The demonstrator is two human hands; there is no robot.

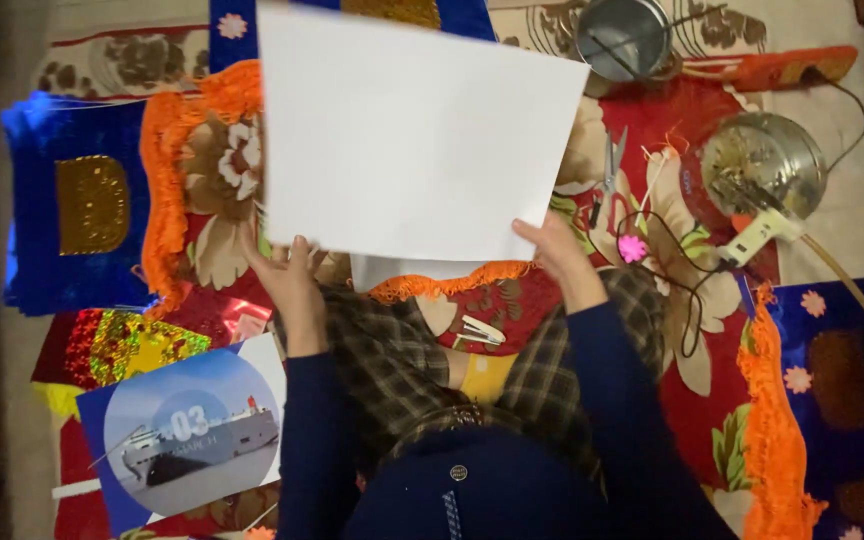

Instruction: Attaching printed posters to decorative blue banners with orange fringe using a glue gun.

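I hold up a large white sheet of paper (pixel 412 130) in front of me with both hands. My left hand (pixel 287 275) grips its lower left edge and my right hand (pixel 557 250) grips its lower right edge. Both arms are in dark blue sleeves. The sheet hides much of the flowered red cloth (pixel 652 330) under it. An orange fringe strip (pixel 447 283) shows just below the sheet, and a stapler (pixel 479 331) lies on my lap below that.
Scissors (pixel 612 165) and a white glue gun (pixel 757 235) with a black cord lie at right, near two metal bowls (pixel 764 160). Shiny blue sheets (pixel 77 200) sit at left, an orange fringe (pixel 167 170) beside them, and a calendar page with a ship picture (pixel 187 430) at lower left.
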